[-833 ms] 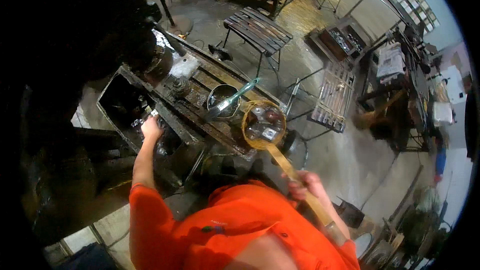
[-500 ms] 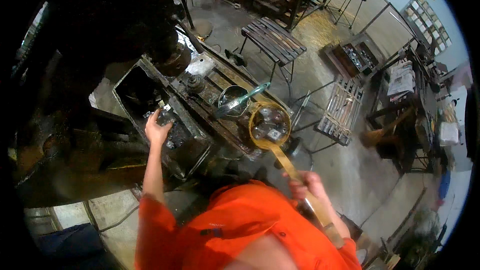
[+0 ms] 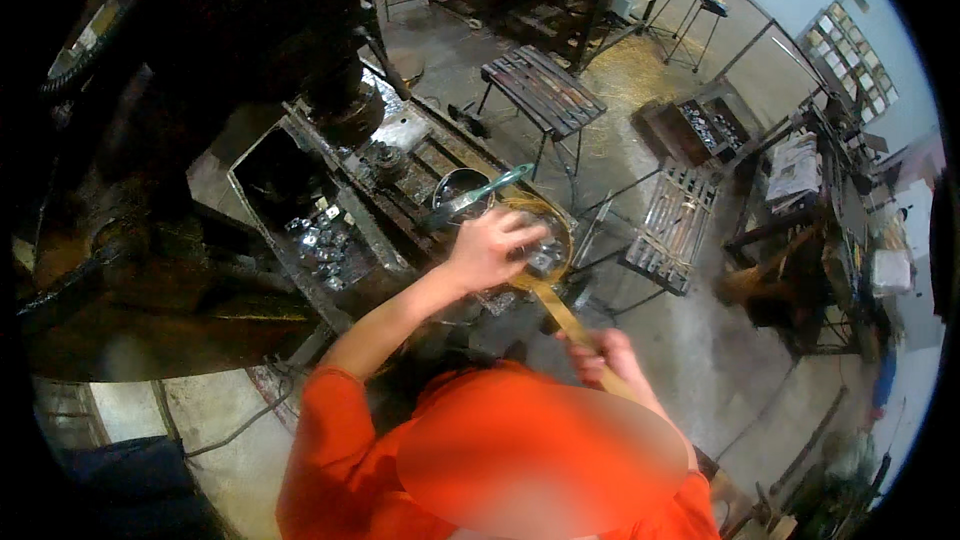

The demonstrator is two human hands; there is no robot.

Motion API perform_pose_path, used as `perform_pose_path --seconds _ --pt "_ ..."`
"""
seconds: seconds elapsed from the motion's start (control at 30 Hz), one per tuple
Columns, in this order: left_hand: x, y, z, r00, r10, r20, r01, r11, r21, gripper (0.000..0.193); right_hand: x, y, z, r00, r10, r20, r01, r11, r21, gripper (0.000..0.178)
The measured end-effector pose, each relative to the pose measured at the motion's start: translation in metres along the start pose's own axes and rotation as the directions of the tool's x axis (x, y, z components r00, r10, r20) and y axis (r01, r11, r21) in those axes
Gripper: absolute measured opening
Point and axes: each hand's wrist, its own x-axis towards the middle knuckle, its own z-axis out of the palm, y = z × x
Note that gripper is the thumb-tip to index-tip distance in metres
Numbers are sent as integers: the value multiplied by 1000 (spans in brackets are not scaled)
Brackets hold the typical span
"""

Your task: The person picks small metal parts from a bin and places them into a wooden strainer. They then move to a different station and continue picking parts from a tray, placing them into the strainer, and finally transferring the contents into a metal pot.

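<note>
My right hand (image 3: 603, 360) is closed around the flat yellow-brown handle of a round, yellow-rimmed scoop (image 3: 556, 308). Shiny metal pieces (image 3: 546, 258) lie in its bowl. Over the left side of that bowl is my left hand (image 3: 492, 248), its fingers bent and apart; no piece shows between them, though the fingertips are slightly blurred. Several small metal parts (image 3: 328, 243) lie in the dark metal trough (image 3: 370, 285) to the left. Just beyond my left hand, a brush with a green handle (image 3: 508, 180) rests across a round pot (image 3: 456, 180).
Dark machinery (image 3: 120, 270) fills the left side, beside the trough. A slatted stand (image 3: 545, 85) is ahead, and another slatted rack (image 3: 672, 225) is to the right. A box of metal parts (image 3: 690, 130) sits on the floor. A cluttered workbench (image 3: 845, 190) is at far right.
My left hand has moved right, from the metal parts in the trough to above the scoop. My right hand still grips the scoop in nearly the same place.
</note>
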Motion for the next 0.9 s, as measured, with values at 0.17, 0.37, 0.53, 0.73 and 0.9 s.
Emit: perform_pose_path --seconds 0.17,0.37,0.53,0.73,0.9 --pt "-3 -13 26 963 154 222 -205 952 229 54 0 -1 11 1000 5 -1 -5 999 41 49" --pt "-10 -20 26 956 85 281 -130 981 146 55 5 -4 10 1000 -15 -14 15 998 -60 48" --pt "-36 -24 -1 954 96 283 -118 991 61 54 -5 4 27 992 -49 -117 47 999 -22 46" --pt "-95 -98 -81 901 -342 -268 353 936 -8 23 -7 17 24 957 -220 -188 192 969 -157 43" --pt "-195 -200 -100 465 -859 -216 885 453 104 36 2 0 16 985 -88 -151 76 994 -84 52"
